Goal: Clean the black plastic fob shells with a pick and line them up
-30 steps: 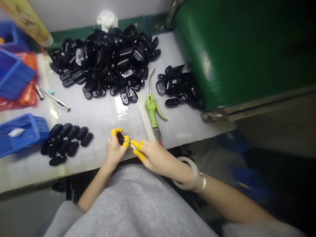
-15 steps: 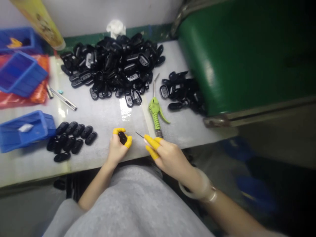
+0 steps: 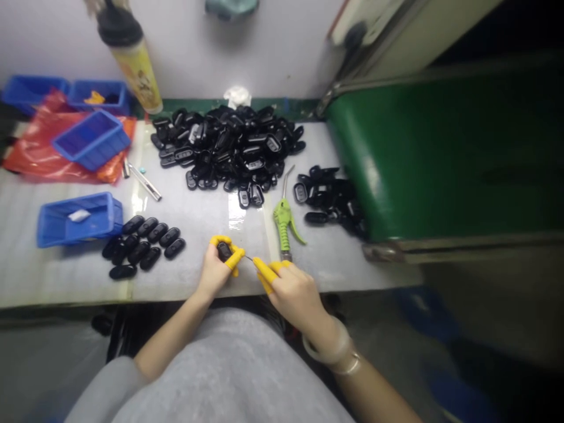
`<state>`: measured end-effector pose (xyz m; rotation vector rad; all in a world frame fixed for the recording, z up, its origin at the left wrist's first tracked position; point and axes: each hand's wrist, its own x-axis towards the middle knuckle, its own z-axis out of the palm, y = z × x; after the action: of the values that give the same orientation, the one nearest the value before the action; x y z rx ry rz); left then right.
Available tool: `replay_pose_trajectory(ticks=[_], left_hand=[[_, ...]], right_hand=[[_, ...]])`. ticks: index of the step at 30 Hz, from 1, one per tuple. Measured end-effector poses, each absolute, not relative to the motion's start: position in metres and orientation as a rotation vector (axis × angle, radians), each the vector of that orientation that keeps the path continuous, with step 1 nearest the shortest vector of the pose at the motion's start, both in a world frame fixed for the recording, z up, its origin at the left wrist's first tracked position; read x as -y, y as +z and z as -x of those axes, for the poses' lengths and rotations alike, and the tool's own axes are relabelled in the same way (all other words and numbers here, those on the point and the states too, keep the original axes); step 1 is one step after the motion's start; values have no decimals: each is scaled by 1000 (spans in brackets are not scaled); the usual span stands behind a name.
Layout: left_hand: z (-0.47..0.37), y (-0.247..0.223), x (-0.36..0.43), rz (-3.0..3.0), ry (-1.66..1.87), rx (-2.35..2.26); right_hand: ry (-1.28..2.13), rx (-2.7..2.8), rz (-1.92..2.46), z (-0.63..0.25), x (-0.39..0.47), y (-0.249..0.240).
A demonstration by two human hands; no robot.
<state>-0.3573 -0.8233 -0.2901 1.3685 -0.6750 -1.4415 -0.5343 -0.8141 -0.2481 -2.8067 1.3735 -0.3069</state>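
Note:
My left hand [image 3: 214, 271], with yellow finger cots on its fingertips, is closed around a small black key fob case [image 3: 224, 252] above the front of the table. In my right hand [image 3: 294, 292], also in yellow finger cots, is a thin dark-tipped tool [image 3: 249, 258]. Its tip reaches the left fingertips beside the case; whether it touches the case I cannot tell. A green air blow gun [image 3: 283, 226] lies just beyond my right hand. To the left, several similar black cases [image 3: 139, 252] lie in rough rows.
A large heap of black cases [image 3: 229, 144] sits at the back, a smaller pile [image 3: 328, 197] beside the green surface [image 3: 423, 170] on the right. Blue bins [image 3: 79, 232], a red plastic bag [image 3: 37, 144], a metal cutter knife [image 3: 147, 185] and a yellow bottle [image 3: 138, 73] stand or lie left.
My two hands have come closer together, and the tool tip has moved to the left fingertips. The camera view has shifted, so the table's things appear farther right and mostly lower.

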Motion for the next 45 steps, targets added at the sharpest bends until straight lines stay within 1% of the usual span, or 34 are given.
replay_pose_trajectory(ticks=[4, 9, 11, 18, 28, 34, 41, 45], left_hand=[[355, -288, 824, -1349, -1421, 576], [357, -286, 815, -1312, -1493, 784], [359, -290, 811, -1337, -1484, 893], [359, -306, 806, -1470, -1389, 1072], [357, -304, 806, -1484, -1328, 1170], [355, -308, 808, -1506, -1318, 1250], [354, -306, 810, -1608, -1249, 1285], [356, -306, 811, -1612, -1232, 1290]], right_hand=[[-411, -1335, 2827, 538, 811, -241], [-487, -1339, 2703, 540, 807, -232], [-429, -1309, 2697, 537, 806, -229], [-4, -1254, 2686, 526, 808, -220], [215, -1226, 2561, 522, 819, -211], [238, -1139, 2549, 526, 827, -213], [161, -1246, 2310, 517, 814, -226], [27, -1256, 2494, 516, 804, -231]])
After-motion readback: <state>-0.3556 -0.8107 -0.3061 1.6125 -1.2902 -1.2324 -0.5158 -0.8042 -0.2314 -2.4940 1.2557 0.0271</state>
